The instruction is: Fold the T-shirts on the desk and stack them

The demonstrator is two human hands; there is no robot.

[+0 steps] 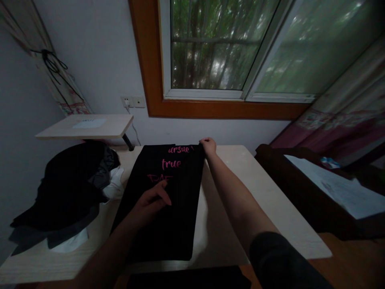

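A black T-shirt (168,224) with pink lettering lies folded into a long rectangle on the pale wooden table (228,224). At its far right corner, my right hand (208,146) pinches the fabric's edge. My left hand (155,198) is over the middle of the shirt, just below the lettering, with thumb and fingers apart and nothing held. Whether it touches the cloth I cannot tell. Part of the lowest line of print is hidden behind my left fingers.
A heap of black, grey and white clothes (69,188) sits on the table's left side, below a raised shelf (87,127) with a paper on it. A wall with sockets (132,101) and a window stand behind. To the right is dark furniture with a white sheet (333,188).
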